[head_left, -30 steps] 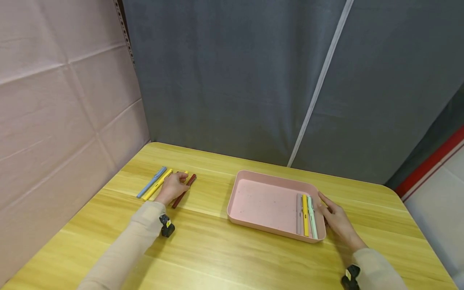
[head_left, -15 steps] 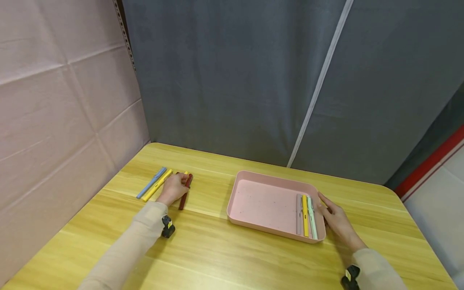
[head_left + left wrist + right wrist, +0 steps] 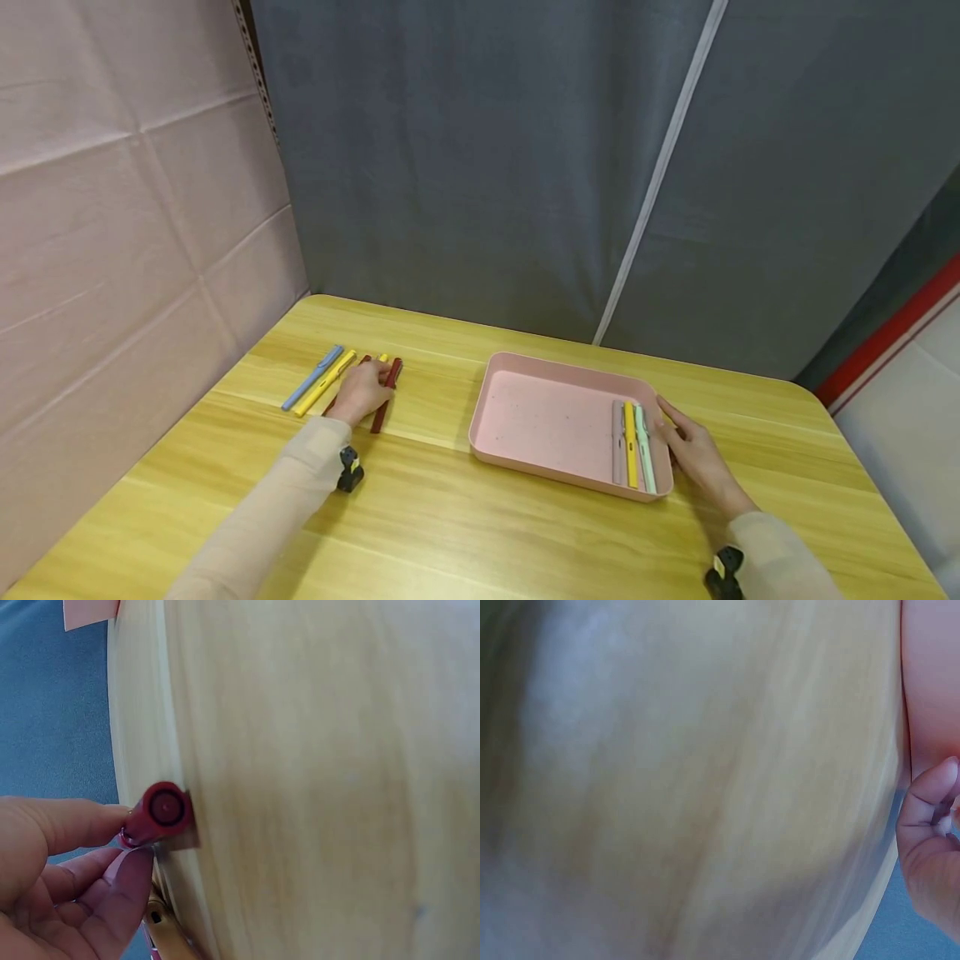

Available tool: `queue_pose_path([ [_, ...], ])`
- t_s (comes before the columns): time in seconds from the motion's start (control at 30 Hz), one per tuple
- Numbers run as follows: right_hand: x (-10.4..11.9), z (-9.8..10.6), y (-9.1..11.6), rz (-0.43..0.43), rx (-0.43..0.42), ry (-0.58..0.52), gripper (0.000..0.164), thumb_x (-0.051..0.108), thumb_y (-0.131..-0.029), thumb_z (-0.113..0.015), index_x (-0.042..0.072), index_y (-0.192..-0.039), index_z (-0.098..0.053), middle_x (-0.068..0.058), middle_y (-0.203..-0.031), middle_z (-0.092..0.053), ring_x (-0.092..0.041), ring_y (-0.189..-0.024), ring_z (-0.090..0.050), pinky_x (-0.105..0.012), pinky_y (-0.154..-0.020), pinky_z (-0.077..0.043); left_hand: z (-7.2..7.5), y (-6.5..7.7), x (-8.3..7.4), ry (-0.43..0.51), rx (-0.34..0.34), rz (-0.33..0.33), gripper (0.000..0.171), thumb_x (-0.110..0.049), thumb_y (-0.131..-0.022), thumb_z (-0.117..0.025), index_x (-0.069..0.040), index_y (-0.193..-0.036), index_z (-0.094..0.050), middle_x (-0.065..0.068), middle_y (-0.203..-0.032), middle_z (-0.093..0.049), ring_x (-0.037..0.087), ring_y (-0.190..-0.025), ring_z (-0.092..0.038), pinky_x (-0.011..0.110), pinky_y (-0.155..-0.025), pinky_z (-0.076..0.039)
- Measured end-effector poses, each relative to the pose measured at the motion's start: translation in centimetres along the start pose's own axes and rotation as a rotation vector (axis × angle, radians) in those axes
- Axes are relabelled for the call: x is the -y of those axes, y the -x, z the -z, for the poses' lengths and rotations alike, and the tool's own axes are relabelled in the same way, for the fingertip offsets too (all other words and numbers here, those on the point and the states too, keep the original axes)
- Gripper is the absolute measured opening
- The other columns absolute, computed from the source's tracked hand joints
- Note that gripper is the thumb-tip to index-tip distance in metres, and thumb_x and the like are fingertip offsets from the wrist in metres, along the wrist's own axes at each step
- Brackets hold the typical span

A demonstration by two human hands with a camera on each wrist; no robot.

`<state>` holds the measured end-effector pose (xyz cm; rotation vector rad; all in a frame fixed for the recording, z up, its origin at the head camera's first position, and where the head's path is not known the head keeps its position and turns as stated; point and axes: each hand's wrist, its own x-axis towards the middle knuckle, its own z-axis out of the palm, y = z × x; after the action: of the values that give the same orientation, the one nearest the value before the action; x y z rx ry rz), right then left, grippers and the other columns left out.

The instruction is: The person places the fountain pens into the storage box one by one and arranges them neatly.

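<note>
In the head view my left hand [image 3: 362, 392] pinches a dark red pen [image 3: 381, 414] between thumb and fingers, low over the table. The left wrist view shows this red pen [image 3: 159, 816] end-on at the fingertips. Beside the hand lie a blue pen [image 3: 312, 377] and a yellow pen [image 3: 326, 383]. Another dark red pen and a second yellow pen [image 3: 383, 358] are partly hidden under the hand. My right hand [image 3: 699, 457] holds the right end of a pink tray [image 3: 555, 474], its fingers at the rim. The right wrist view shows bent fingers against the tray wall [image 3: 934, 682].
Inside the tray, along its right side, lie a greyish-mauve pen [image 3: 618, 442], a yellow pen [image 3: 631, 446] and a mint green pen [image 3: 645, 450]. A grey curtain [image 3: 465, 167] hangs behind the wooden table [image 3: 420, 525], and a pale cloth wall [image 3: 135, 275] stands at the left.
The near end of the dark red pen has swung to the right, and my left hand has shifted slightly right with it. My right hand and the tray have stayed in place.
</note>
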<state>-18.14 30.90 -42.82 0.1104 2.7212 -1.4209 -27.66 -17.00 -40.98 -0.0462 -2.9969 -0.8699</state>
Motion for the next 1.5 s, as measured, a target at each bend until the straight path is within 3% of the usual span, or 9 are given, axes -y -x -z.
queue_pose_path([
  [0.17,-0.1,0.0,0.1,-0.007,0.002,0.020,0.061,0.036,-0.101,-0.038,0.011,-0.151,-0.015,-0.016,-0.097,-0.050,-0.008,-0.069,-0.045,-0.021,-0.056,-0.040,-0.1,-0.2,-0.1,-0.065,0.012,-0.012,0.041,-0.006,-0.080,-0.068,0.005,-0.119,-0.060,0.018,-0.102,-0.066,0.028,-0.088,-0.059,0.037,-0.075,-0.050],
  [0.33,-0.2,0.0,0.0,0.002,0.004,0.024,0.061,0.037,-0.101,-0.038,0.011,-0.151,-0.015,-0.022,-0.118,-0.046,-0.009,-0.077,-0.044,-0.021,-0.057,-0.038,-0.2,-0.5,-0.3,-0.098,0.015,-0.011,0.036,-0.005,-0.079,-0.066,0.003,-0.114,-0.063,0.016,-0.098,-0.066,0.025,-0.082,-0.057,0.035,-0.072,-0.049],
  [0.47,-0.2,0.0,0.0,0.006,0.001,0.027,0.061,0.037,-0.101,-0.039,0.011,-0.151,-0.015,-0.016,-0.098,-0.049,-0.008,-0.072,-0.044,-0.021,-0.057,-0.038,-0.2,-0.4,-0.5,-0.093,0.036,0.036,0.037,-0.007,-0.080,-0.065,0.001,-0.116,-0.063,0.016,-0.102,-0.067,0.025,-0.082,-0.059,0.034,-0.068,-0.050],
  [0.57,0.0,0.0,0.0,0.000,0.000,0.026,0.061,0.036,-0.101,-0.039,0.011,-0.151,-0.016,-0.006,-0.079,-0.042,-0.008,-0.064,-0.043,-0.021,-0.055,-0.039,-0.2,-0.3,-0.6,-0.079,0.051,0.073,0.038,-0.009,-0.081,-0.065,-0.001,-0.119,-0.062,0.016,-0.105,-0.066,0.025,-0.082,-0.060,0.033,-0.066,-0.050],
  [0.73,0.3,-0.1,0.0,-0.011,0.009,0.004,0.060,0.035,-0.101,-0.039,0.011,-0.151,-0.015,-0.003,-0.075,-0.039,-0.008,-0.061,-0.041,-0.021,-0.054,-0.038,-0.2,-0.1,-0.7,-0.071,0.026,0.055,0.038,-0.009,-0.082,-0.063,-0.001,-0.119,-0.062,0.014,-0.105,-0.067,0.025,-0.082,-0.059,0.036,-0.069,-0.049],
  [1.0,0.5,-0.2,0.0,-0.005,0.004,0.005,0.059,0.033,-0.101,-0.039,0.010,-0.150,-0.016,-0.002,-0.075,-0.037,-0.008,-0.062,-0.041,-0.020,-0.054,-0.038,0.1,-0.1,-2.0,0.039,-0.030,0.012,0.041,-0.009,-0.080,-0.063,-0.001,-0.120,-0.062,0.014,-0.107,-0.068,0.027,-0.093,-0.063,0.041,-0.082,-0.049],
  [1.13,0.4,-0.2,0.0,0.003,-0.003,0.035,0.060,0.034,-0.101,-0.039,0.009,-0.150,-0.017,-0.010,-0.085,-0.043,-0.010,-0.071,-0.043,-0.021,-0.057,-0.038,0.2,0.1,-3.0,0.112,-0.031,0.014,0.042,-0.008,-0.080,-0.064,-0.001,-0.122,-0.061,0.013,-0.109,-0.068,0.026,-0.096,-0.063,0.040,-0.084,-0.049],
  [1.3,0.3,-0.2,-0.1,0.012,-0.009,0.027,0.059,0.034,-0.101,-0.039,0.009,-0.150,-0.017,-0.019,-0.103,-0.047,-0.010,-0.075,-0.043,-0.021,-0.057,-0.038,0.3,0.4,-4.3,0.198,-0.028,-0.010,0.043,-0.008,-0.081,-0.066,-0.001,-0.123,-0.060,0.013,-0.109,-0.066,0.025,-0.096,-0.061,0.037,-0.081,-0.049],
  [1.5,0.3,-0.2,0.0,0.002,-0.001,0.018,0.060,0.035,-0.101,-0.039,0.011,-0.150,-0.016,-0.020,-0.106,-0.046,-0.010,-0.070,-0.042,-0.021,-0.055,-0.037,0.2,0.6,-5.9,0.298,-0.038,-0.064,0.042,-0.003,-0.080,-0.066,0.000,-0.121,-0.060,0.014,-0.105,-0.065,0.020,-0.086,-0.059,0.025,-0.067,-0.047],
])
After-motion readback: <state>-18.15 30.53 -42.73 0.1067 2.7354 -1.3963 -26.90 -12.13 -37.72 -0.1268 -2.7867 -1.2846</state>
